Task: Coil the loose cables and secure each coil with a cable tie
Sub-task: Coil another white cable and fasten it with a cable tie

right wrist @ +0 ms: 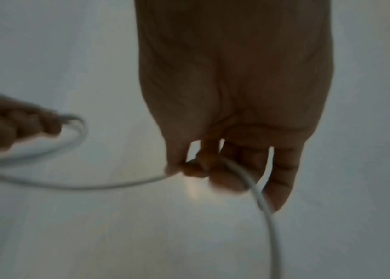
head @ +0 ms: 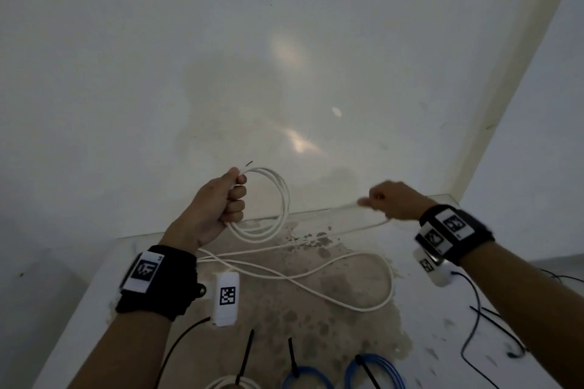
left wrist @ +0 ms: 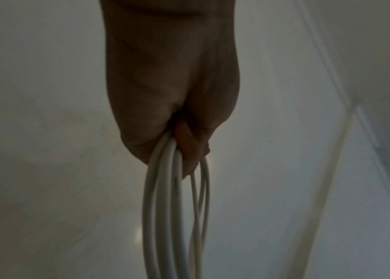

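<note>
My left hand (head: pixel 229 199) is raised above the table and grips a white cable coil (head: pixel 278 202) of several loops; in the left wrist view the loops (left wrist: pixel 165 207) hang from the closed fist (left wrist: pixel 172 105). To the right, my right hand (head: pixel 379 199) pinches the loose run of the same white cable (head: pixel 363 227). The right wrist view shows the cable (right wrist: pixel 258 196) passing between thumb and fingers (right wrist: pixel 198 168), blurred by motion. The slack (head: pixel 347 265) lies in wide curves on the stained table (head: pixel 94 287).
Black cable ties (head: pixel 246 354) (head: pixel 292 357) lie near the front edge. Coiled blue cables (head: pixel 373 369) and another white coil (head: pixel 230 384) sit at the bottom. A thin black wire (head: pixel 474 325) runs on the right. White walls (head: pixel 284 41) close off the table's far and right sides.
</note>
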Available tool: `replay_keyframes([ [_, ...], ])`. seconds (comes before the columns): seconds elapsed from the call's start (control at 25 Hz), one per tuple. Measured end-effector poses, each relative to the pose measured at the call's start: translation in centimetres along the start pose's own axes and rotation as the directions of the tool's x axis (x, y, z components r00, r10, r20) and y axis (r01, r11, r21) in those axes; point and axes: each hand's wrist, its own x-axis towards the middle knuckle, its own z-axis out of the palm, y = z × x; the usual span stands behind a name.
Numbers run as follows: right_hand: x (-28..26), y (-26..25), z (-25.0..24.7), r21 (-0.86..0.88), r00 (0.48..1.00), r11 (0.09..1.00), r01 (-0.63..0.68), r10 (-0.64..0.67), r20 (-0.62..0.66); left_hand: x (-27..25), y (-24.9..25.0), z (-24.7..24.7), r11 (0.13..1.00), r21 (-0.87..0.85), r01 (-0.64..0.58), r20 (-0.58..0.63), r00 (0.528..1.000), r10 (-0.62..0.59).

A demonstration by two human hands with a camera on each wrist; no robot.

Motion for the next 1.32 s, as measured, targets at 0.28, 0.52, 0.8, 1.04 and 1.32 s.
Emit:
replay_keyframes([
  [0.28,-2.9,-13.1,-4.8,0.905,0.989,0.402,0.137,-0.005,-0.148,1.7,-2.3,4.2,0.992,-0.042,-0.118,-0.094,0.989,0.113],
  [0.52,-3.0,-16.9,-0.9,0.37,0.727,0.782,0.501,-0.149,-0.67,1.8,-0.9,6.0,0.961,-0.263,-0.086,-0.133,0.99,0.052],
  [0.8,-0.8,-8.1,3.3,0.503,0.939,0.863,0.047,0.133,-0.316,1.9,0.3,3.7,0.801,-0.582,-0.141,-0.138,0.988,0.073],
  [1.04,-1.0,-12.2,5.3,0.164,0.756,0.818,0.552,-0.408,-0.511,2.6,-0.5,6.3,0.629,-0.771,-0.099,-0.089,0.995,0.047],
  [1.32,0.3,-12.0,2.6,0.286,0.812,0.787,0.546,-0.415,-0.41,0.4,-1.1,4.6,0.991,-0.13,0.043,-0.262,0.962,-0.076],
])
